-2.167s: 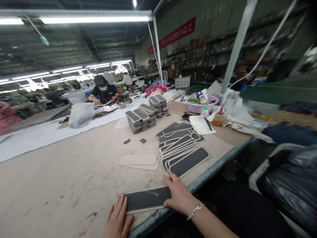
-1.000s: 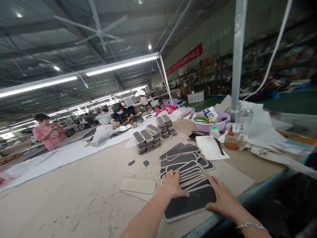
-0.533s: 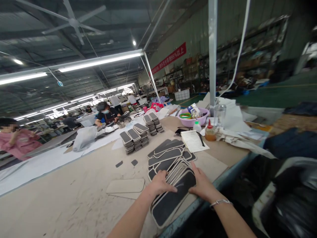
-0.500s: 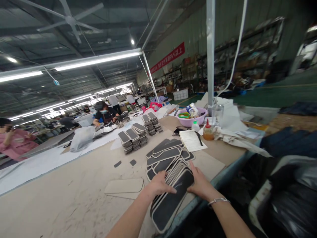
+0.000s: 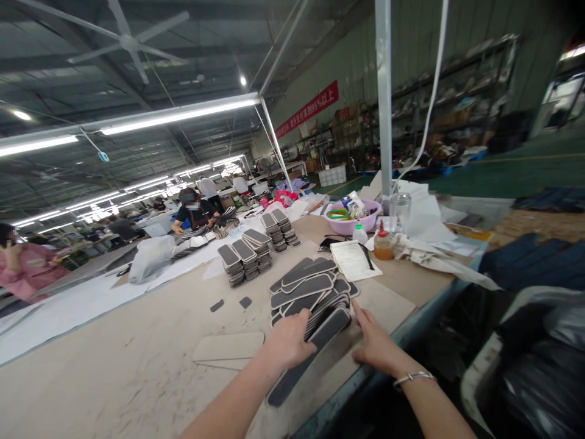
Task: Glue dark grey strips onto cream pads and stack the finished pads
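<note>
A fanned stack of dark grey rounded pads with pale edges [image 5: 315,353] lies near the table's front edge. My left hand [image 5: 290,341] is closed on the stack's left side, its thumb over the top pad and its other fingers partly hidden. On the other side, my right hand [image 5: 377,344] is open, fingers spread, just off the stack's right edge. Behind the stack, more of these pads [image 5: 301,289] overlap in a loose heap. Beside my left forearm lie pale flat rounded pieces [image 5: 228,346].
Neat piles of pads [image 5: 244,259] stand farther back. To the right are an open notebook [image 5: 354,259], a bottle of amber liquid [image 5: 382,244], a purple basin [image 5: 351,222] and a metal post [image 5: 384,97]. A masked co-worker [image 5: 194,213] sits across the table.
The stack's front pads have tipped lower and shifted left. My right hand has come away from the stack slightly to the right; my left hand stays on it.
</note>
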